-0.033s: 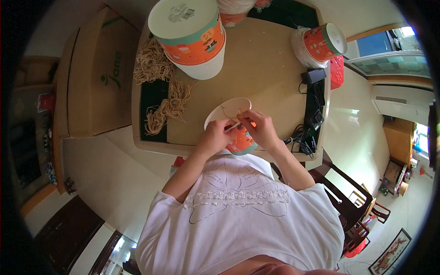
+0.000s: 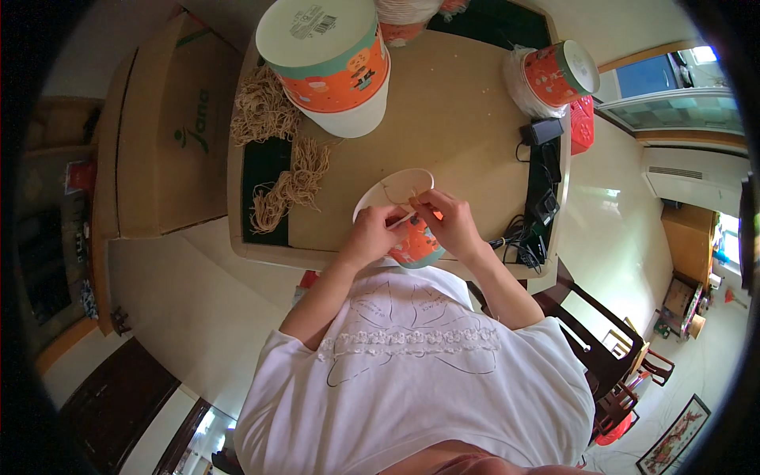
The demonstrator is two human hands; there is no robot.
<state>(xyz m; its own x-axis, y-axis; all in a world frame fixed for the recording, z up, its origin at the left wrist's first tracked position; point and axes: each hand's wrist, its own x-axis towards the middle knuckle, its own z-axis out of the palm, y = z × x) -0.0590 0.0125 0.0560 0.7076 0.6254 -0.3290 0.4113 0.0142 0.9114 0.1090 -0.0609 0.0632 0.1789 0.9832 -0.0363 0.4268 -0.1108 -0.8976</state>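
A small paper bucket (image 2: 417,244), orange and teal outside and white inside, lies tilted at the near edge of the wooden table (image 2: 451,127), its open rim facing away from me. My left hand (image 2: 370,235) grips its left side near the rim. My right hand (image 2: 451,222) pinches a thin beige string (image 2: 400,196) at the rim, fingers closed on it. The two hands nearly touch over the bucket's mouth.
A large upturned bucket (image 2: 328,63) stands at the far left of the table, bundles of beige string (image 2: 286,184) beside it. A stack of small buckets (image 2: 554,75) sits far right, above black chargers and cables (image 2: 542,202). A cardboard box (image 2: 170,127) lies left; chairs stand lower right.
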